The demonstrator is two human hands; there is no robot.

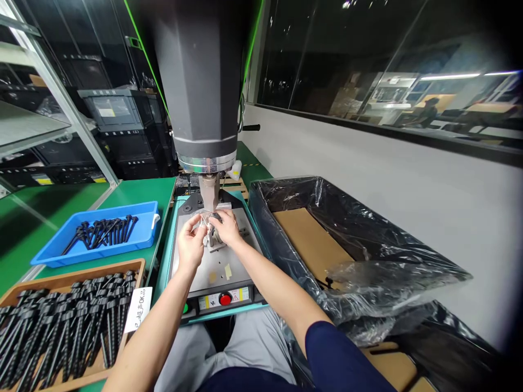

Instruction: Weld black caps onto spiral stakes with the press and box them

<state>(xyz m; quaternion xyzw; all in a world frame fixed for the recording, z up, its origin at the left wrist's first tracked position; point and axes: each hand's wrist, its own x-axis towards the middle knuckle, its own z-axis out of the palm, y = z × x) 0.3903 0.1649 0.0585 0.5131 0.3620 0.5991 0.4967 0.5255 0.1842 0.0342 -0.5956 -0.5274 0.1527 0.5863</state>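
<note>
A small dark part sits at the fingertips of the right hand.

White card on wooden tray, left of red button: "OK" among Chinese characters. Warning triangle on machine base sticker, right of button.

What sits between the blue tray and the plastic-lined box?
In the head view: green tabletop, then a machine, left hand and right hand over its metal plate.

small dark part at right hand, details unclear
</note>
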